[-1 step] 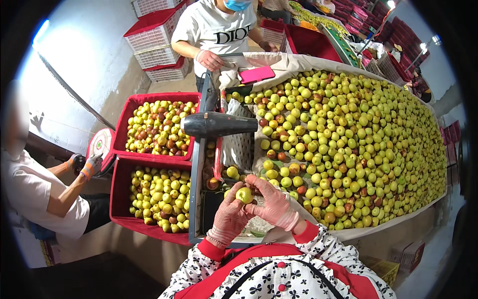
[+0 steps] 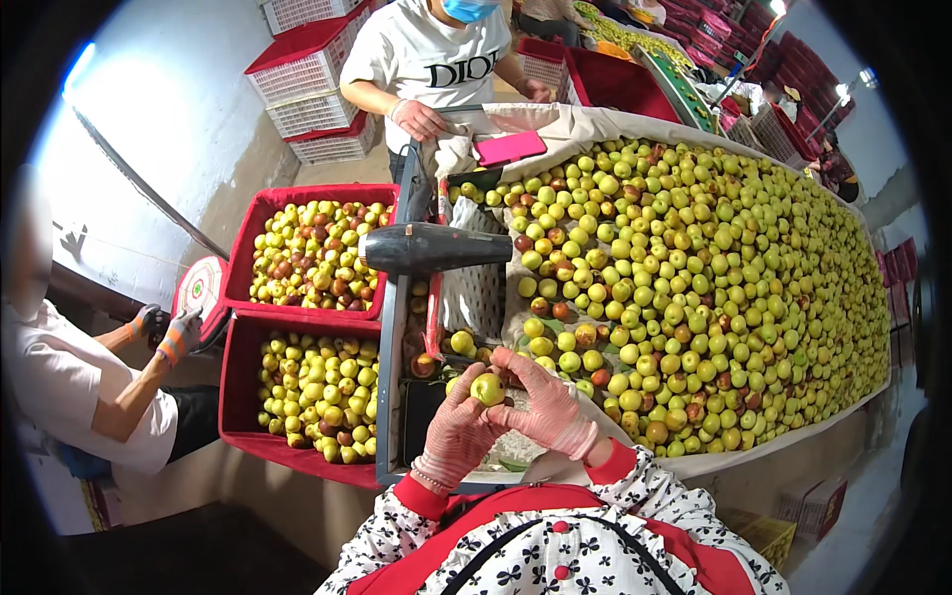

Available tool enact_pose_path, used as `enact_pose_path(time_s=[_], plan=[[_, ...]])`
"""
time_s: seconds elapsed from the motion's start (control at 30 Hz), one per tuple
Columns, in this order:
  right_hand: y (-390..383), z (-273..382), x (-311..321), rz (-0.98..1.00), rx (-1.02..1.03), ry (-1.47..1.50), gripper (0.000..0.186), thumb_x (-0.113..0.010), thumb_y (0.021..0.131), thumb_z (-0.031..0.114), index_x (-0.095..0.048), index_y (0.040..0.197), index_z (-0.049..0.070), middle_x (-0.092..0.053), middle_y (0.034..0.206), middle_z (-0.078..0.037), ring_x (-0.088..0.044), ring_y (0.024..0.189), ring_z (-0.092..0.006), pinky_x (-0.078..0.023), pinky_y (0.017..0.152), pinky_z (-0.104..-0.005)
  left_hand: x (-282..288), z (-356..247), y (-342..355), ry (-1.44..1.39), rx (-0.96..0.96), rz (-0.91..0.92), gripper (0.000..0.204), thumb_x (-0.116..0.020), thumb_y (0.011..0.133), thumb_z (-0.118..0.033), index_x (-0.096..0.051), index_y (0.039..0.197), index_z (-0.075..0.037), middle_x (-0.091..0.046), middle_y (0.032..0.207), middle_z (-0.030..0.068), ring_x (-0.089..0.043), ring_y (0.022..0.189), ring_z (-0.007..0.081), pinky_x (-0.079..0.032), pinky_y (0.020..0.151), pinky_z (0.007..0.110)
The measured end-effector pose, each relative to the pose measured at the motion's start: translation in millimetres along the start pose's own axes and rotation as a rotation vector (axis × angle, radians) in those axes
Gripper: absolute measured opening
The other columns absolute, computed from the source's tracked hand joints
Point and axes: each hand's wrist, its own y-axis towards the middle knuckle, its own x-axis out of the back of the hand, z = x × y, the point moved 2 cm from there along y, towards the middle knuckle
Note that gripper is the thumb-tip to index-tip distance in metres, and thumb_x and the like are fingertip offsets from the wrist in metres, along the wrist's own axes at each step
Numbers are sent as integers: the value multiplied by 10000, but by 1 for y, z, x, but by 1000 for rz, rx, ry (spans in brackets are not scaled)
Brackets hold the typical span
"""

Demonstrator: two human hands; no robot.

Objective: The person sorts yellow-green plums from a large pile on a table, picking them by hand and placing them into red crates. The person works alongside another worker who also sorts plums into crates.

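A yellow-green jujube [image 2: 487,389] sits between my hands above the near left corner of the sorting table. My left hand [image 2: 451,436], in a thin striped glove, is closed on it from the left. My right hand [image 2: 548,409], gloved alike, curls round its right side, fingertips against it; part of those fingers is hidden. Beyond my hands, a black hair dryer [image 2: 436,248] lies across the table's left edge. Many green and reddish jujubes [image 2: 694,297] cover the cloth-lined table to the right.
Two red-lined crates, one far [image 2: 238,248] and one near [image 2: 238,387], hold jujubes at left. A pink phone [image 2: 511,148] lies at the table's far edge. A person [image 2: 426,59] stands opposite; another person [image 2: 89,377] at left wears grey-orange gloves beside a round stool [image 2: 201,288].
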Motion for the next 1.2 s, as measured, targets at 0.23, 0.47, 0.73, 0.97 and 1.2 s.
enact_pose_path(time_s=[0.23, 0.47, 0.73, 0.97, 1.2], plan=[[-9, 5, 18, 13, 92, 50, 614, -764, 863, 332, -523, 1346, 38, -632, 1236, -152, -642, 1098, -282, -505, 954, -367, 3, -1, -4, -270, 127, -45, 484, -675, 937, -282, -540, 1372, -121, -573, 1350, 139, -642, 1056, 262, -568, 909, 423], [-42, -33, 37, -95, -190, 216, 561, -746, 890, 198, -508, 1361, 9, -633, 1131, -60, -608, 999, -129, -516, 882, -280, 55, -77, 29, -131, -215, -24, 317, -626, 975, -278, -599, 1186, -43, -663, 1024, 139, -630, 863, 238, -565, 831, 393], [-64, -46, 42, -54, -310, 143, 456, -703, 905, 182, -549, 1302, 20, -634, 1076, -66, -615, 911, -117, -537, 821, -277, 168, -204, 98, 132, -401, -535, 154, -574, 950, -194, -514, 877, -72, -571, 830, 68, -644, 920, 287, -574, 784, 481], [-76, -66, 95, -277, -254, -363, 460, -694, 888, 320, -598, 1266, 77, -630, 1214, -125, -603, 1106, -314, -503, 941, -406, 85, -137, 85, 688, -679, -508, 262, -581, 956, -82, -572, 1216, -45, -621, 1088, 43, -615, 976, 178, -528, 795, 337], [-27, -125, 216, -446, -248, -1154, 551, -742, 807, 334, -560, 1297, 159, -459, 1396, -80, -390, 1340, -296, -360, 1092, -467, 23, 5, 117, 2107, -725, 270, 390, -727, 805, -155, -639, 1181, -103, -596, 1283, 146, -534, 1189, 389, -444, 1022, 473]])
